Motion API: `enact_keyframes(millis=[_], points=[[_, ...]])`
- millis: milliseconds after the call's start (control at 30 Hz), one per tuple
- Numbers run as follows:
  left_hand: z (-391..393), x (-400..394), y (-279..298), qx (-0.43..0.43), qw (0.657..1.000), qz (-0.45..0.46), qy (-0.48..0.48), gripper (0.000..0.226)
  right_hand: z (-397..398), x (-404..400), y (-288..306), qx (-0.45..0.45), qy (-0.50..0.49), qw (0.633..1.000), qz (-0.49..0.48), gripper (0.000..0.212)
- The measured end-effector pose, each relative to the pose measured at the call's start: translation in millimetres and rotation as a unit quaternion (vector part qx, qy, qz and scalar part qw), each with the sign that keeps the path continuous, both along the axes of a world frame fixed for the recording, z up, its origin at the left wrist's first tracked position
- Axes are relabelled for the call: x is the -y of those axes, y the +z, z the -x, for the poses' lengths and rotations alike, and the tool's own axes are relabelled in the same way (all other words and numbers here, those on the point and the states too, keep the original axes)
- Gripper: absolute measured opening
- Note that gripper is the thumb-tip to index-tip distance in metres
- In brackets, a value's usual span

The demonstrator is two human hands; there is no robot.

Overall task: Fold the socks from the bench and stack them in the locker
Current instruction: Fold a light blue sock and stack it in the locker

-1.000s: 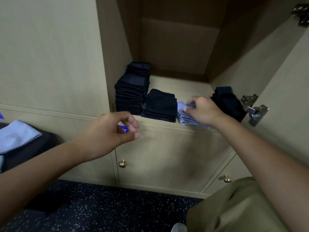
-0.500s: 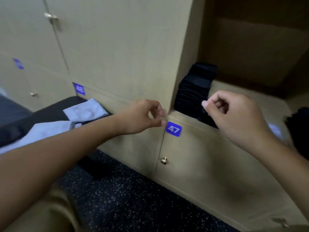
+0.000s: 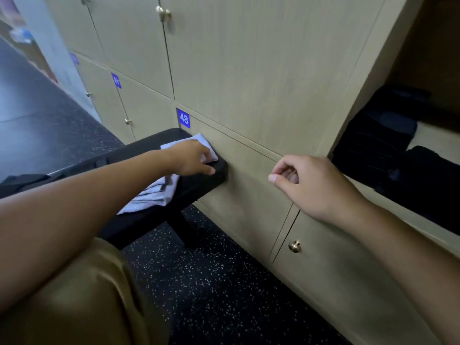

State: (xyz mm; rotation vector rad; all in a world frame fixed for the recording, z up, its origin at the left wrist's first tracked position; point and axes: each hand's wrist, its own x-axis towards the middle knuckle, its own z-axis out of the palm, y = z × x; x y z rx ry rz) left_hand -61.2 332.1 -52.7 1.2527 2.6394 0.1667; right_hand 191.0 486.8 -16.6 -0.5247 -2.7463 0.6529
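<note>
left hand on the next sock, locker waiting to the right

the locker wall [image 3: 249,70] fills the scene, its doors closed but for one open compartment [image 3: 428,135] at the far right, where dark folded socks [image 3: 383,143] sit stacked on the shelf. a black bench [image 3: 139,155] runs along the foot of the lockers, its end just under the blue number tag 48 [image 3: 183,118].

on that bench end lie the pale blue socks — one small piece [image 3: 196,141] at the far edge against the locker face, a larger rumpled heap [image 3: 151,195] nearer the person. the left hand [image 3: 191,158] lies on the small piece, fingers bent down over it and touching the cloth; whether they have actually pinched it cannot be told from here. the right hand [image 3: 308,185] hangs in the air before the locker doors, fingers loosely curled, holding nothing.

the relation that matters: the sock lies directly under the left fingers, well apart from the right hand, and the open compartment lies well off to the right, beyond the right hand. the sock's long axis looks to run roughly along the locker face, so a lift and a fold towards the person, then a carry rightward, seems the likely course — the left hand plainly the nearer one for the pick.
</note>
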Motion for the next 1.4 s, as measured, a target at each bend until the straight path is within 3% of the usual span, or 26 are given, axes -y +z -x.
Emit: enact_keyframes(millis=[133, 300, 367, 467, 533, 633, 767, 900, 1067, 1233, 1400], points=[[13, 11, -9, 0.033, 0.999, 0.007, -0.004, 0.046, 12, 5, -1, 0.011, 0.011, 1.000, 0.009, 0.015], [9, 14, -12, 0.010, 0.996, 0.088, -0.032, 0.065, 18, 11, -4, 0.030, 0.018, 0.999, 0.020, 0.016], [9, 15, -14, -0.001, 0.995, 0.095, -0.031, 0.063, 20, 12, -7, 0.039, 0.019, 0.999, 0.024, 0.016], [9, 17, -9, -0.005, 1.000, 0.002, -0.014, 0.036, 20, 11, -8, 0.042, 0.013, 0.998, 0.036, 0.015], [8, 19, 2, 0.001, 0.997, -0.081, 0.008, 0.030, 20, 10, -8, 0.034, 0.005, 0.998, 0.053, 0.013], [-2, 23, 22, 0.043, 0.972, -0.229, 0.040, 0.008, 19, 8, -8, 0.004, -0.008, 0.996, 0.088, 0.010], [-17, 27, 44, 0.110, 0.931, -0.346, 0.032, 0.009, 17, 10, -5, -0.049, -0.019, 0.988, 0.142, 0.022], [-36, 33, 61, 0.194, 0.914, -0.354, -0.027, 0.018, 18, 16, 0, -0.121, -0.021, 0.982, 0.141, 0.045], [-53, 32, 68, 0.295, 0.901, -0.310, -0.071, 0.031, 16, 24, 6, -0.123, -0.004, 0.978, 0.170, 0.061], [-71, 26, 69, 0.328, 0.894, -0.282, -0.115, 0.034, 7, 33, 16, -0.089, 0.039, 0.972, 0.215, 0.039], [-91, 8, 68, 0.362, 0.875, -0.295, -0.128, 0.040, -17, 30, 26, -0.099, 0.008, 0.980, 0.174, 0.008]])
